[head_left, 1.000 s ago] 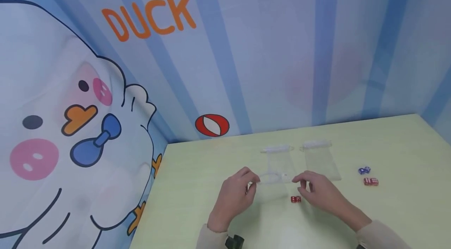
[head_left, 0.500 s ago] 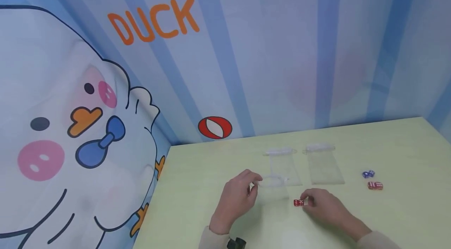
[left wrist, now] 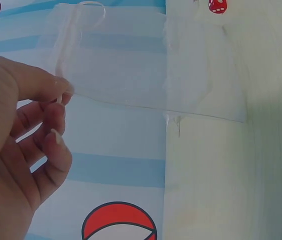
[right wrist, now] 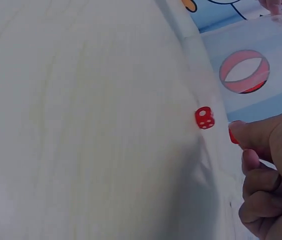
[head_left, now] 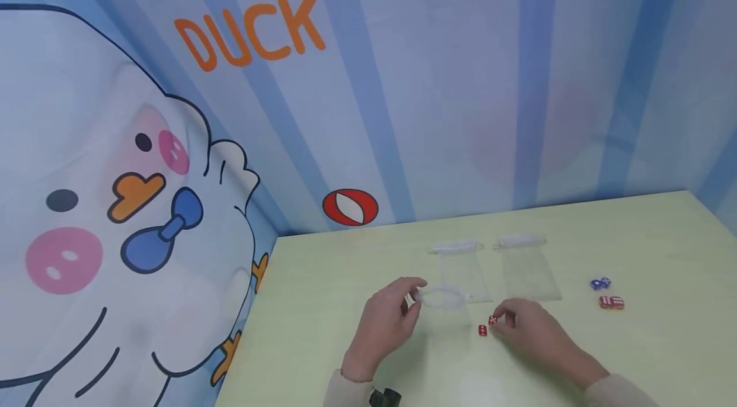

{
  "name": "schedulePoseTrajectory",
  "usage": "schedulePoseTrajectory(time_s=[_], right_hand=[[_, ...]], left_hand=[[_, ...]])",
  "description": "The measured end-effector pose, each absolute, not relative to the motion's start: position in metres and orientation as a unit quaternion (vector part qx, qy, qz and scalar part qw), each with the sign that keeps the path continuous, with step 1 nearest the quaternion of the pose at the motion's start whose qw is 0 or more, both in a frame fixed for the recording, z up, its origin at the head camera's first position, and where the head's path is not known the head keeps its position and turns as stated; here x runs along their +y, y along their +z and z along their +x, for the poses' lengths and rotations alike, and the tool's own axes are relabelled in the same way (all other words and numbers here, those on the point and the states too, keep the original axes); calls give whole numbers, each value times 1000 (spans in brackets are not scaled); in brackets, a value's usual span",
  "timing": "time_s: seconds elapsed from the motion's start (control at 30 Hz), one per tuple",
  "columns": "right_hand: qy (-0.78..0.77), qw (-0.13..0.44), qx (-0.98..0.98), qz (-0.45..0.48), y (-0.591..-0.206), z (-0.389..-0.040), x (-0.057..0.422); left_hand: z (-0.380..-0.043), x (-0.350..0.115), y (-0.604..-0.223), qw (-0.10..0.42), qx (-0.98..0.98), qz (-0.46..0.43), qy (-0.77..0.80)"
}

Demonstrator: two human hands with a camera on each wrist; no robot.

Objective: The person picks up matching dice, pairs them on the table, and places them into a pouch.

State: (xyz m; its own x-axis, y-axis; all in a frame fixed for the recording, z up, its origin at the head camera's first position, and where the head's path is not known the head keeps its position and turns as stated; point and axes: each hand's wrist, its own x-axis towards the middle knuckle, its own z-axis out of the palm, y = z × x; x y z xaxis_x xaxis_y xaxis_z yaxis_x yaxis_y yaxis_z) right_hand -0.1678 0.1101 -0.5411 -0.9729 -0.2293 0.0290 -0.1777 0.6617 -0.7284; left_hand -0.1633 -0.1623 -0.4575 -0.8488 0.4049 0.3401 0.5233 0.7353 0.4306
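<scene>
A sheer white drawstring pouch (head_left: pixel 446 316) hangs from my left hand (head_left: pixel 384 322), its mouth spread in a loop. In the left wrist view, thumb and fingertips pinch the pouch (left wrist: pixel 126 65) by one side of its gathered top. My right hand (head_left: pixel 535 333) pinches a red die (head_left: pixel 492 320) between thumb and index finger, to the right of the pouch. Most of that die (right wrist: pixel 234 132) is hidden by the fingertips in the right wrist view. A second red die (head_left: pixel 482 330) lies on the table just left of the right hand.
Two more sheer pouches, a left one (head_left: pixel 463 272) and a right one (head_left: pixel 530 269), lie flat behind the hands. On the right of the table (head_left: pixel 650 356) are a pair of blue dice (head_left: pixel 600 283) and some red dice (head_left: pixel 611 302). A printed backdrop (head_left: pixel 460 87) rises behind.
My right hand has left the pouch's rim, reached down to the two red dice, and lifted one away from the other. The left hand keeps holding the pouch in nearly the same place.
</scene>
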Motion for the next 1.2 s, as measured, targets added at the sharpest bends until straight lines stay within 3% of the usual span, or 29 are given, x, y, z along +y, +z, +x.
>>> schedulePoseTrajectory(time_s=[0.37, 0.77, 1.2], right_hand=[[-492, -127, 835, -210, -468, -159, 95], [-478, -50, 838, -260, -454, -167, 66], [-516, -21, 833, -198, -466, -167, 84]], left_hand=[[-165, -159, -459, 110, -924, -244, -272], [-161, -163, -461, 102, -928, -231, -272], [-161, -156, -458, 100, -921, -251, -282]])
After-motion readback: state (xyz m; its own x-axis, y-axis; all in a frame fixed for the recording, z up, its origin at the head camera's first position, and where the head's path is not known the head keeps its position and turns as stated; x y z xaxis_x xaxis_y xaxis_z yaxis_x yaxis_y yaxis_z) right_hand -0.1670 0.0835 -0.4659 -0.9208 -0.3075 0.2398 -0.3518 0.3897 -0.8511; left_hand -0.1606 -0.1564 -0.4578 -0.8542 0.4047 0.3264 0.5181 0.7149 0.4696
